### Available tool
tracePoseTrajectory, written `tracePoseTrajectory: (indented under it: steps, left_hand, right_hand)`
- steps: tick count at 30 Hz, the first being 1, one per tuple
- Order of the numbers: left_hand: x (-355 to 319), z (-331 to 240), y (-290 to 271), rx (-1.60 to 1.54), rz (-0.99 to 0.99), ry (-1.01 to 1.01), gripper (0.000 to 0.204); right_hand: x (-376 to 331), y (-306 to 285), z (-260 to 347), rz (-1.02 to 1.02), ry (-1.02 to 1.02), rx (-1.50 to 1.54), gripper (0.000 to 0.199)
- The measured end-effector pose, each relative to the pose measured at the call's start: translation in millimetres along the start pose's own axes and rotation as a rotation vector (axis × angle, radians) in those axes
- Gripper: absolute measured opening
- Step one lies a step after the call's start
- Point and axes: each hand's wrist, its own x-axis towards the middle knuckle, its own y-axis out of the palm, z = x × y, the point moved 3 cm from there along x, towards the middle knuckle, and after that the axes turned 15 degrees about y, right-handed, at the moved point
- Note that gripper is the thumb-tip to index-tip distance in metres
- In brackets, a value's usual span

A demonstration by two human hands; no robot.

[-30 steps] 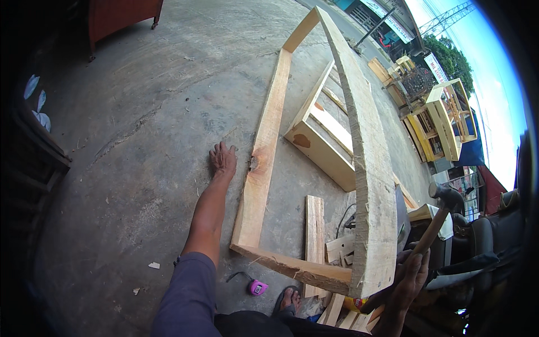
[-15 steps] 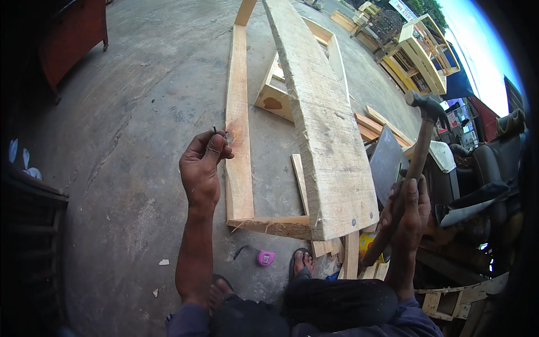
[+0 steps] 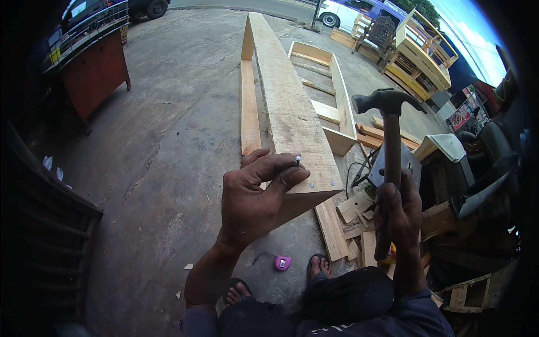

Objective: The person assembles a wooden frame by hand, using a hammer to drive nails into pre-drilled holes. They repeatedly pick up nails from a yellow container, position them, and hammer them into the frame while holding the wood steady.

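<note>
My left hand [image 3: 252,194] pinches a nail [image 3: 298,159] between thumb and forefinger, its bright head up, at the near end of a wide rough plank [image 3: 289,106]. Whether the nail's tip touches the wood is hidden by my thumb. Two nail heads [image 3: 312,185] sit flush in that end, to the right of my thumb. This plank forms one side of a long wooden frame; a second board [image 3: 251,106] runs along its left. Raised at the right, my right hand [image 3: 400,210] is wrapped round the wooden handle of a claw hammer [image 3: 393,132], its head upright above the fist.
A pink tape measure [image 3: 282,263] lies on the concrete by my feet. Beyond the plank stands another wooden frame [image 3: 346,106]. Offcuts [image 3: 331,230] and dark clutter crowd the right side. A red cabinet [image 3: 96,78] stands at the far left.
My left hand has moved right with the nail, from beside the left board to the plank's near end. The hammer has shifted left and stands more upright. The view has tilted up.
</note>
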Motion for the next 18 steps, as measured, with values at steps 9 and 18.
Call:
tracePoseTrajectory:
  steps: [9,18]
  left_hand:
    - [8.5,-1.9,-6.8,0.172,0.130,-0.010,0.010]
    - [7.2,0.1,-7.7,0.160,0.159,0.009,0.010]
  right_hand:
    - [-23.2,-29.2,72.0,0.097,-0.442,-0.724,0.052]
    - [-27.5,-21.3,95.6,0.194,-0.453,-0.920,0.056]
